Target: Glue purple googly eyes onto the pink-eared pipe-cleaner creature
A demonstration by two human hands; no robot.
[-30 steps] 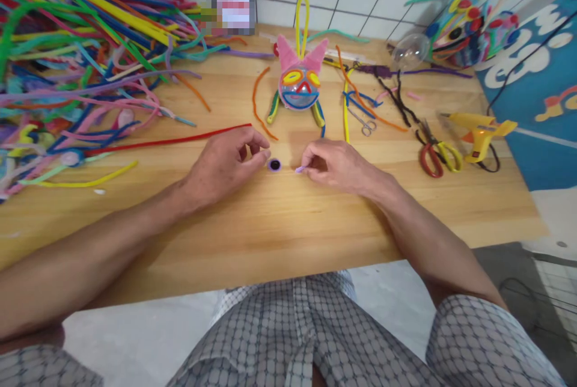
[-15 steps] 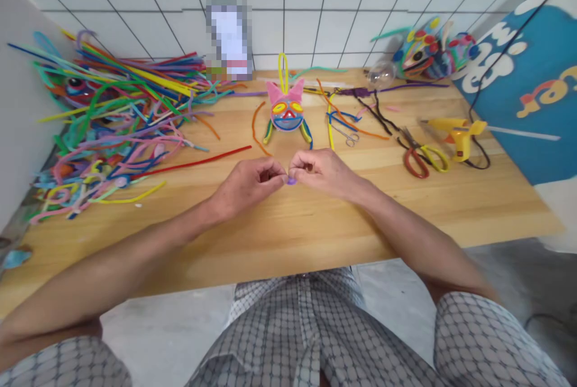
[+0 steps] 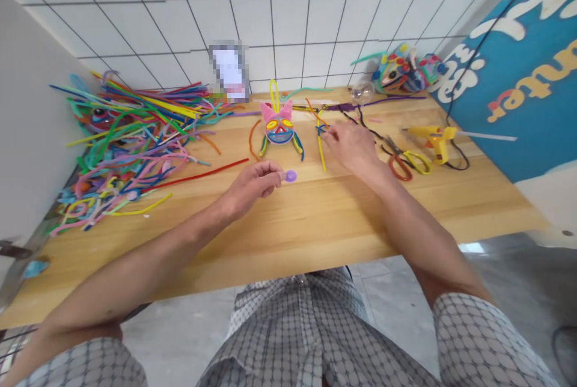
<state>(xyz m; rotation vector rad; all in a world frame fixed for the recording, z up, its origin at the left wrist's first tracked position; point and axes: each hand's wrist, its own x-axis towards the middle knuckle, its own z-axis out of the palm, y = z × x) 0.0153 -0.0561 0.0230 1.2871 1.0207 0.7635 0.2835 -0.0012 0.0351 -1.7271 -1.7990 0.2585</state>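
Observation:
My left hand (image 3: 252,184) pinches a small purple ring of pipe cleaner (image 3: 291,176) just above the wooden table (image 3: 315,219). My right hand (image 3: 349,143) reaches forward to the right of a craft figure (image 3: 279,125) with pink ears, a yellow loop on top and a face of coloured pipe cleaners. Its fingers are curled over loose blue and yellow pipe cleaners (image 3: 321,134), near small scissors that it hides. Whether the fingers grip anything I cannot tell.
A big heap of coloured pipe cleaners (image 3: 130,128) covers the table's left side. A long red pipe cleaner (image 3: 202,173) lies near my left hand. Red and yellow scissors (image 3: 406,164) and a yellow glue gun (image 3: 433,137) lie right. More craft figures (image 3: 401,71) stand far right.
My hands were together on the purple ring; my right hand has let go and moved forward and right to the loose pipe cleaners. The camera has tilted up.

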